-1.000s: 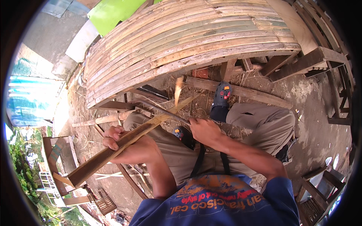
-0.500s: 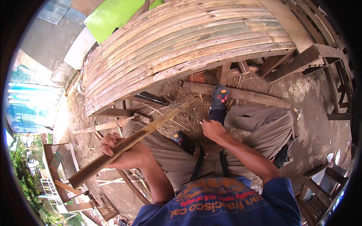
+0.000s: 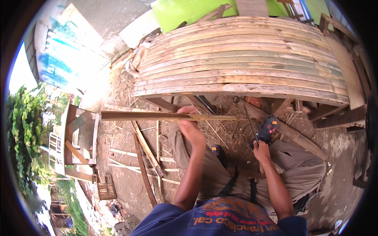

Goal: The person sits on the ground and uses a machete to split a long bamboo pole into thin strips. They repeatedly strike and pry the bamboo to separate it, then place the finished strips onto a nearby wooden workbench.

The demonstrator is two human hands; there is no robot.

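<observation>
My left hand [image 3: 189,122] is closed around a long split bamboo strip [image 3: 145,116], held level above the ground. Its broad brown end points left, and the thin pale end reaches toward the right. My right hand [image 3: 261,151] grips the handle of a long, narrow-bladed knife [image 3: 251,122], its blade pointing up and away from me. A small gap separates the blade from the strip's thin end. My legs in brown trousers [image 3: 293,165] are bent below, and one dark clog [image 3: 268,129] shows beside the knife.
A bamboo-slat bench [image 3: 244,59] stands in front of me. On the dirt lie a wooden plank [image 3: 303,139], cut bamboo strips [image 3: 147,149] and shavings. To the left stand a wooden frame [image 3: 76,137] and a slatted crate [image 3: 106,190].
The strip has swung from slanted to nearly level, with my left hand raised. The knife has come away from the strip toward the right. My view has turned and shifted left.
</observation>
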